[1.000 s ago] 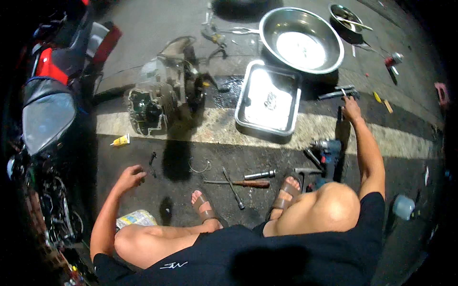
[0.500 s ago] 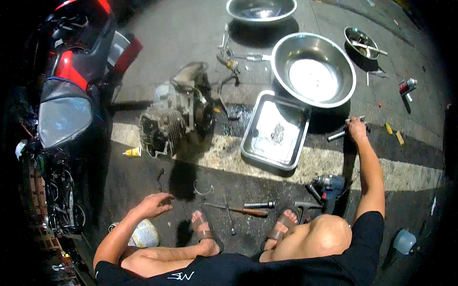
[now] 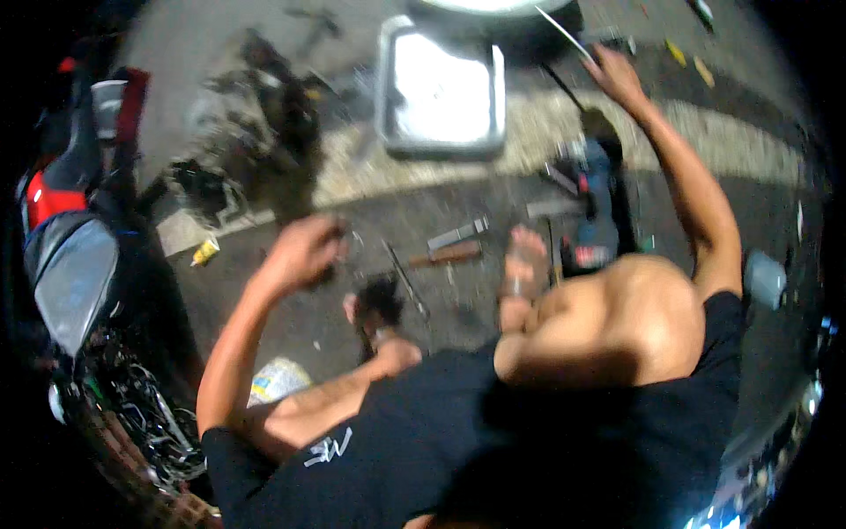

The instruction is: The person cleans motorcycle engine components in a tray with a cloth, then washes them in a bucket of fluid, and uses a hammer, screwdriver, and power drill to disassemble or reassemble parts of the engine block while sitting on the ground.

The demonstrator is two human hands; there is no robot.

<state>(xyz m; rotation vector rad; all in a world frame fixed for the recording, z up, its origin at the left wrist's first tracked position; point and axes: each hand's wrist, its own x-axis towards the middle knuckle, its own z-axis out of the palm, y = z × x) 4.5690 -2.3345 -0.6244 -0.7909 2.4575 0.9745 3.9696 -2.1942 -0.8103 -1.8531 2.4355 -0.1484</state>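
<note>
My right hand [image 3: 617,78] is closed around a thin silver metal rod [image 3: 564,33], which slants up and left toward a steel basin [image 3: 480,7] cut off at the top. Its exact kind is blurred. Over the ground to the left, my left hand [image 3: 304,251] hovers with loosely bent, motion-smeared fingers and no visible object in it. Between the hands lie a screwdriver [image 3: 451,254] with a brownish handle, a silver metal bar [image 3: 458,234] and a slim rod-shaped tool [image 3: 405,280]. A cordless power driver [image 3: 601,198] rests beside my raised knee.
A blurred engine [image 3: 251,132] stands at the far left, next to a metal tray [image 3: 388,110]. The motorcycle seat [image 3: 75,273] borders the left side. A yellow tube [image 3: 204,253], a white tub [image 3: 280,381] and a pale blue container [image 3: 765,278] sit on the ground.
My view has shifted, so the tray and basin appear higher. My right hand has lifted the silver rod, which now points up-left. My left hand has moved forward, away from my leg.
</note>
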